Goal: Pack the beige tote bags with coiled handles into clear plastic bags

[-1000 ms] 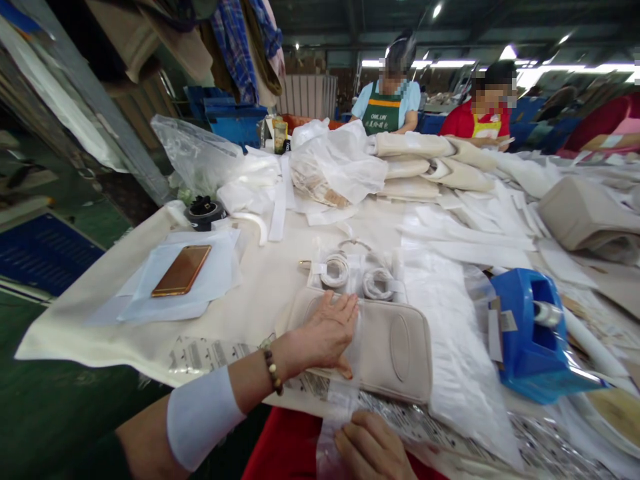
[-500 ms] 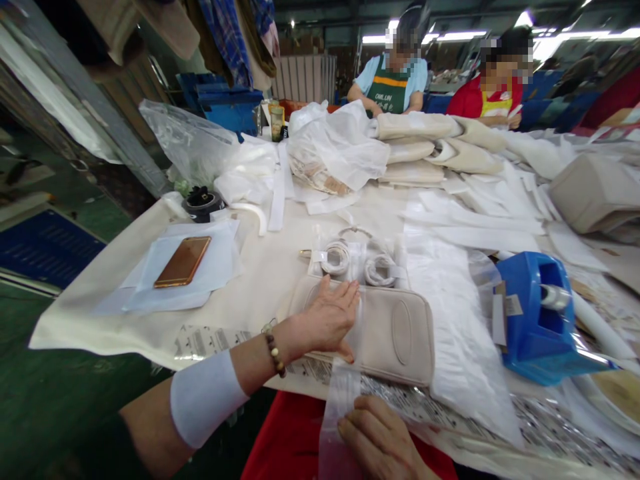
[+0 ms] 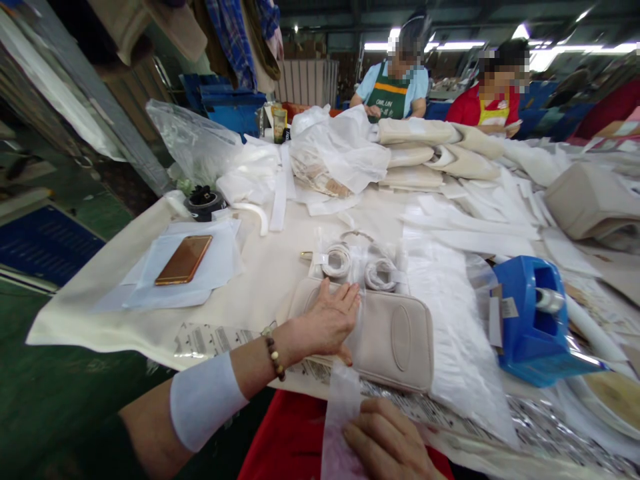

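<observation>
A pale beige bag point(image 3: 373, 340) with rounded corners and an oval patch lies flat near the table's front edge. Across its left half my left hand point(image 3: 333, 320) rests palm down, fingers stretched out, over a translucent strip point(image 3: 341, 407). The strip hangs over the table edge towards me, and its lower part is in my right hand point(image 3: 393, 437), whose fingers are curled closed on it. Just beyond the bag sit two wrapped coils of pale cord, a left coil point(image 3: 336, 260) and a right coil point(image 3: 380, 274). My left palm hides part of the bag.
On the left a gold phone point(image 3: 184, 260) lies on white sheets point(image 3: 135, 283). A blue tape dispenser point(image 3: 533, 340) stands right of a pile of white plastic bags point(image 3: 445, 320). Crumpled plastic point(image 3: 340, 147) and stacked beige pieces point(image 3: 413, 157) line the back. Two co-workers sit beyond.
My right hand has shifted very slightly right and down with the strip. My left hand stays on the bag. The camera view has tilted a little.
</observation>
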`<state>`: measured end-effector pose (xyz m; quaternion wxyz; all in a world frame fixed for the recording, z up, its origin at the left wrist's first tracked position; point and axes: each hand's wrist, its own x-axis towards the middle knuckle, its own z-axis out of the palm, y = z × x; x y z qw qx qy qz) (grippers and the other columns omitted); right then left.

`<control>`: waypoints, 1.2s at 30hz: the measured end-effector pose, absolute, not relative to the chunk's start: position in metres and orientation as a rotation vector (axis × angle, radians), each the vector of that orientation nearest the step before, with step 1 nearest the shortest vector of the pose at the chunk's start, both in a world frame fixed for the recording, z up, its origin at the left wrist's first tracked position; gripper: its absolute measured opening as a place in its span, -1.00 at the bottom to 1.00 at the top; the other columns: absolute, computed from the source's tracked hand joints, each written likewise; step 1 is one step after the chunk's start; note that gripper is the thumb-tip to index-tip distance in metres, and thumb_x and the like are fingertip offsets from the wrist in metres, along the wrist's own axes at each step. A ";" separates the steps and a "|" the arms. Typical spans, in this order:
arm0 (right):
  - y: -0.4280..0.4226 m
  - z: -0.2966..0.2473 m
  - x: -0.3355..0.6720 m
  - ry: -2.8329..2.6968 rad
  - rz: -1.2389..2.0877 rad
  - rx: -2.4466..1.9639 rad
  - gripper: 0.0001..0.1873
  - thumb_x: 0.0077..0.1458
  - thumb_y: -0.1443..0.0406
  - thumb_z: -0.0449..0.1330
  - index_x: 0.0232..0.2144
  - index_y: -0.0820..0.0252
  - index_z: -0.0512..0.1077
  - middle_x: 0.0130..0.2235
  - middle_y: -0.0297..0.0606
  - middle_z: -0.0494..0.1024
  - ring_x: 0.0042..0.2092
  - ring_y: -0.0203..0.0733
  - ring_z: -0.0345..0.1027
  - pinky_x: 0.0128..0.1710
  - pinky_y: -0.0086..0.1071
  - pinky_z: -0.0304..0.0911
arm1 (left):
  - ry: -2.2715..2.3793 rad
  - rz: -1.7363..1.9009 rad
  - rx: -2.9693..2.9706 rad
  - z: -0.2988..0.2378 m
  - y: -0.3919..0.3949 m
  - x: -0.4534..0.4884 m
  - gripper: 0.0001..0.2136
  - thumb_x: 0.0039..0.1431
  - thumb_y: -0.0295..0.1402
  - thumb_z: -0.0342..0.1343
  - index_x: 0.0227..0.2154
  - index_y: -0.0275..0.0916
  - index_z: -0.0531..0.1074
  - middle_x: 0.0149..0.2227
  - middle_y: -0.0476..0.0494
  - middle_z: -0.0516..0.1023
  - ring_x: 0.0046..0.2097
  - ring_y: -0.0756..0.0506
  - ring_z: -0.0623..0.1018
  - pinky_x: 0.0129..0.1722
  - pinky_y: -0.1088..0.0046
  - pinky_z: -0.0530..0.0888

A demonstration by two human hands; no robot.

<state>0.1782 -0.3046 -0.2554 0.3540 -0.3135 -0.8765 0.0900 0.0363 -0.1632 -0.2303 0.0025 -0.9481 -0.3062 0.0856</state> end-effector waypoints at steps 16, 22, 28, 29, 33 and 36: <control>-0.187 -0.255 0.199 -2.103 0.272 -1.087 -0.72 0.20 0.38 0.06 -0.54 0.23 0.41 -0.50 -0.30 0.39 -0.43 -0.29 0.26 -0.45 -0.49 0.19 | -0.928 -0.126 -3.117 -0.260 -0.168 0.010 -0.31 0.05 -0.22 0.12 0.18 -0.45 0.06 0.29 -0.42 -0.01 0.32 -0.27 -0.07 0.27 0.05 -0.06; -0.179 -0.269 0.198 -2.112 0.211 -1.171 -0.70 0.22 0.36 0.05 -0.56 0.24 0.37 -0.53 -0.31 0.34 -0.45 -0.29 0.18 -0.46 -0.46 0.09 | -0.827 -0.373 -3.188 -0.266 -0.178 0.000 -0.66 0.18 -0.28 0.04 -0.04 -0.38 0.35 0.12 -0.31 0.35 0.24 -0.18 0.20 0.26 0.22 0.10; -0.181 -0.278 0.195 -2.087 0.177 -1.210 -0.72 0.19 0.42 0.07 -0.57 0.26 0.37 -0.52 -0.28 0.33 -0.42 -0.26 0.13 -0.43 -0.41 0.04 | -0.775 -0.737 -3.264 -0.262 -0.187 -0.009 -0.68 0.10 -0.51 -0.05 -0.07 -0.44 0.37 -0.02 -0.29 0.47 0.13 -0.14 0.34 0.21 0.32 0.24; -0.181 -0.279 0.194 -2.082 0.181 -1.208 -0.72 0.19 0.43 0.07 -0.57 0.27 0.37 -0.52 -0.28 0.33 -0.42 -0.26 0.13 -0.43 -0.41 0.03 | -0.779 -0.809 -3.268 -0.260 -0.187 -0.009 -0.72 0.08 -0.52 -0.04 -0.14 -0.43 0.40 -0.10 -0.28 0.50 0.08 -0.14 0.39 0.18 0.32 0.28; -0.182 -0.279 0.193 -2.074 0.187 -1.236 -0.72 0.19 0.44 0.06 -0.57 0.26 0.36 -0.51 -0.27 0.33 -0.41 -0.25 0.12 -0.43 -0.40 0.03 | -0.869 -0.937 -3.222 -0.255 -0.189 0.001 -0.81 0.13 -0.57 -0.09 -0.37 -0.36 0.44 -0.39 -0.20 0.49 -0.20 -0.08 0.49 -0.07 0.36 0.48; -0.182 -0.279 0.193 -2.071 0.158 -1.234 -0.70 0.19 0.45 0.04 -0.57 0.26 0.35 -0.52 -0.26 0.33 -0.41 -0.24 0.12 -0.43 -0.39 0.05 | -0.795 -0.811 -3.051 -0.263 -0.190 0.010 -0.76 0.18 -0.55 -0.09 -0.16 -0.46 0.41 -0.23 -0.30 0.51 -0.09 -0.14 0.47 -0.04 0.28 0.46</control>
